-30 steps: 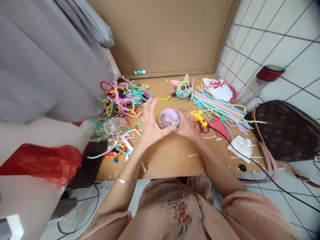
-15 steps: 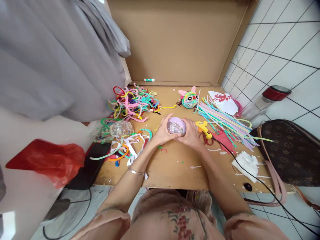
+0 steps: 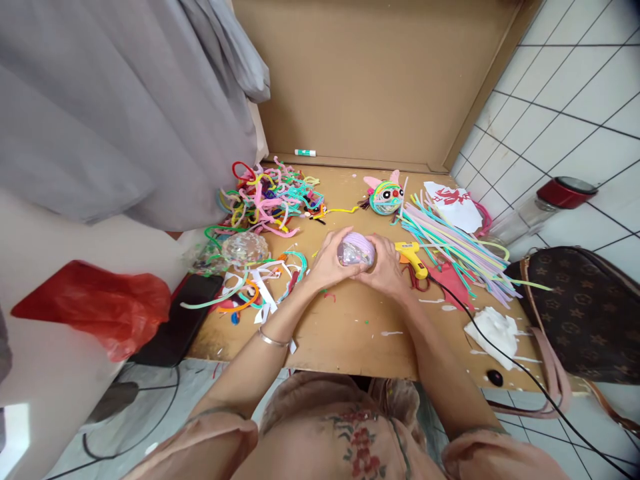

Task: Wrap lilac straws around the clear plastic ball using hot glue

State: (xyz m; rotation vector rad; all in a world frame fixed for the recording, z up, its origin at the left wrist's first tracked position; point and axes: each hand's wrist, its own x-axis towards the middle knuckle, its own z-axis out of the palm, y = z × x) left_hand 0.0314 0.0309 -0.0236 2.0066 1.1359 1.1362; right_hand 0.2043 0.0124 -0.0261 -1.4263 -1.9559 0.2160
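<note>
Between my two hands is a clear plastic ball point(image 3: 357, 249), its upper part covered with lilac pipe cleaner. My left hand point(image 3: 332, 260) grips it from the left side, and my right hand point(image 3: 386, 265) wraps its right side. The thumbs meet near the ball's lower edge. Just right of my right hand lies a yellow glue gun point(image 3: 413, 257) with a black cord. Beyond the hands stands a decorated ball figure point(image 3: 385, 196) with pink ears, googly eyes and a red nose.
Tangled pipe cleaners point(image 3: 270, 197) lie back left, near another clear ball point(image 3: 245, 249) and paper scraps. Straight pipe cleaners point(image 3: 460, 247) spread at right beside a brown handbag point(image 3: 580, 313) and a lidded bottle point(image 3: 545, 200). White tissue point(image 3: 495, 333) and a black phone point(image 3: 187, 320) are near the front.
The camera view has shifted slightly. Both hands keep hold of the ball in nearly the same place over the table.
</note>
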